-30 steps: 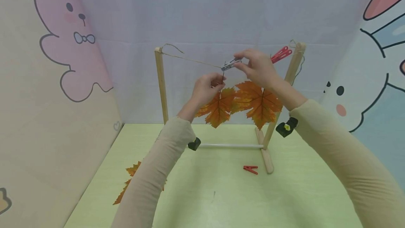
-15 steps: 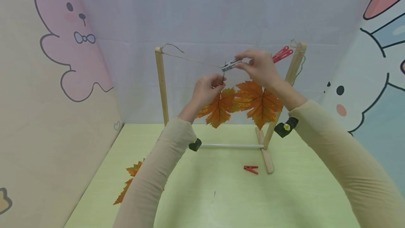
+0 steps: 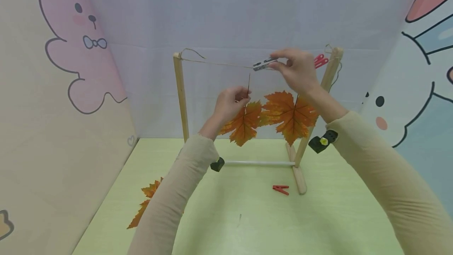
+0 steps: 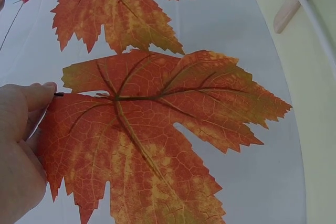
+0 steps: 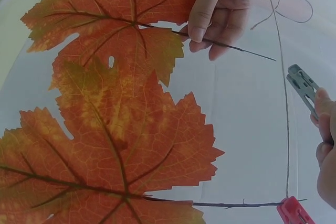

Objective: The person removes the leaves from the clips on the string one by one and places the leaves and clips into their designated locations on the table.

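My left hand (image 3: pixel 231 103) pinches the dark stem of an orange maple leaf (image 4: pixel 142 129), which hangs below the fingers. The bare stem tip points up and ends just short of the twine (image 5: pixel 283 103) in the right wrist view. Higher and to the right, my right hand (image 3: pixel 297 72) pinches the tail ends of a grey clothespin (image 5: pixel 303 90), its nose at the twine in the head view. A second maple leaf (image 3: pixel 290 115) hangs beside the first by its stem, from a red clothespin (image 5: pixel 294 212) on the twine. The right hand partly covers that clothespin in the head view.
Two wooden posts (image 3: pixel 180 93) carry the twine, with a white rod (image 3: pixel 260 163) joining them low down. On the pale table (image 3: pixel 262 223) lie another red clothespin (image 3: pixel 280 189) and a maple leaf (image 3: pixel 143 207) partly hidden by the left sleeve.
My right hand has moved up and right with the grey clothespin, off the leaf's stem. The twine has risen and straightened. My left hand has lowered the leaf slightly.
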Action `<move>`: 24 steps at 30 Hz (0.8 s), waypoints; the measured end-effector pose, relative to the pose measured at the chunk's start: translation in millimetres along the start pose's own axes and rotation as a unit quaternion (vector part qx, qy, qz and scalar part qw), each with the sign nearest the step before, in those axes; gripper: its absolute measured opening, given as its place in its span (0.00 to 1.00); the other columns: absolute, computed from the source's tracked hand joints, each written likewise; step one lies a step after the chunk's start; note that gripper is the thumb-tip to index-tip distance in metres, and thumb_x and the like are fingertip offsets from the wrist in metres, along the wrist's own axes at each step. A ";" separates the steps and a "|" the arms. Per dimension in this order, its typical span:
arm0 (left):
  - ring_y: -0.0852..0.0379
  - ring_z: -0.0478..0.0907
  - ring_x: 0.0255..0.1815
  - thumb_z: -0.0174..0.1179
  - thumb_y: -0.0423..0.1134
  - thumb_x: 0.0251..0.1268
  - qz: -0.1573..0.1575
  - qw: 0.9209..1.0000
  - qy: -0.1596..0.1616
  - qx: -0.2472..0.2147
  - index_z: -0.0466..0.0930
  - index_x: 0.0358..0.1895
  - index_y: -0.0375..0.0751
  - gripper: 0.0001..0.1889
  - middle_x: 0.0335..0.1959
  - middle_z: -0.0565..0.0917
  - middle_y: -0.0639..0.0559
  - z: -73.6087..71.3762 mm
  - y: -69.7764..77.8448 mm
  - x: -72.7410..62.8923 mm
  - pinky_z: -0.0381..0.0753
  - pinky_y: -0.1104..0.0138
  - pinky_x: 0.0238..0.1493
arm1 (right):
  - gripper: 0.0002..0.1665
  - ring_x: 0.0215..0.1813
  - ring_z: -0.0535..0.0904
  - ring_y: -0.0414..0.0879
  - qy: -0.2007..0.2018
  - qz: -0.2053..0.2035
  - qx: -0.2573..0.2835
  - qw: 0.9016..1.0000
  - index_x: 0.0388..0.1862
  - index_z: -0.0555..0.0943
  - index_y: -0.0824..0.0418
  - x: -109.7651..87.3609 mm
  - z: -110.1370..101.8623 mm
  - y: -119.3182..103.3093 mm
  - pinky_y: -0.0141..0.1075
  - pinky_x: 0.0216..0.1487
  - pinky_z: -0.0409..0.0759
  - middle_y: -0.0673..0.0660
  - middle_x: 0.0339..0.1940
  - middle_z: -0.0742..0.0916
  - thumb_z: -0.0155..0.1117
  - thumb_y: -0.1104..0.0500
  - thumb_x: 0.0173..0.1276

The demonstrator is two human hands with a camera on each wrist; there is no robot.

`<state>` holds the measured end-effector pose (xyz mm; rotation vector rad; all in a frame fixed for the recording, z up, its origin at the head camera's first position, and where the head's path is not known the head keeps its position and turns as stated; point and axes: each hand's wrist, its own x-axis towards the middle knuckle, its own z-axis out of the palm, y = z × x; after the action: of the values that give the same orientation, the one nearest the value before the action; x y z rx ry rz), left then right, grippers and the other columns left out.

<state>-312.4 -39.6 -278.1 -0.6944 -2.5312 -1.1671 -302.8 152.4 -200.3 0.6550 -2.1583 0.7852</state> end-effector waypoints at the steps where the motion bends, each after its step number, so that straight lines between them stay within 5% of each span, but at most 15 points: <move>1: 0.58 0.79 0.36 0.57 0.35 0.62 -0.001 1.000 0.000 0.000 0.80 0.44 0.41 0.09 0.36 0.83 0.50 0.2 -1.1 -0.4 0.76 0.71 0.38 | 0.12 0.18 0.62 0.42 0.007 0.000 0.001 1.000 0.41 0.84 0.65 -0.1 -0.4 -0.2 0.25 0.21 0.59 0.58 0.38 0.86 0.64 0.60 0.59; 15: 0.56 0.80 0.36 0.58 0.35 0.61 -0.020 1.000 0.003 0.000 0.80 0.43 0.41 0.09 0.37 0.82 0.49 -2.1 -23.3 -14.1 0.78 0.69 0.37 | 0.20 0.11 0.54 0.35 0.003 0.009 0.077 0.997 0.51 0.79 0.63 -10.5 -3.8 -0.9 0.27 0.14 0.57 0.56 0.47 0.83 0.64 0.63 0.59; 24: 0.57 0.79 0.36 0.57 0.35 0.61 -0.040 0.999 -0.003 0.001 0.80 0.44 0.41 0.09 0.36 0.82 0.49 -4.8 -33.9 -20.6 0.78 0.69 0.36 | 0.20 0.09 0.61 0.36 -0.016 0.013 0.130 0.991 0.51 0.78 0.64 -21.0 -7.3 -1.5 0.24 0.15 0.66 0.58 0.48 0.81 0.64 0.66 0.58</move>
<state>-312.5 -68.7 -305.5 -0.6026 -2.5855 -1.1904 -285.8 160.8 -212.0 0.7773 -2.1146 1.0896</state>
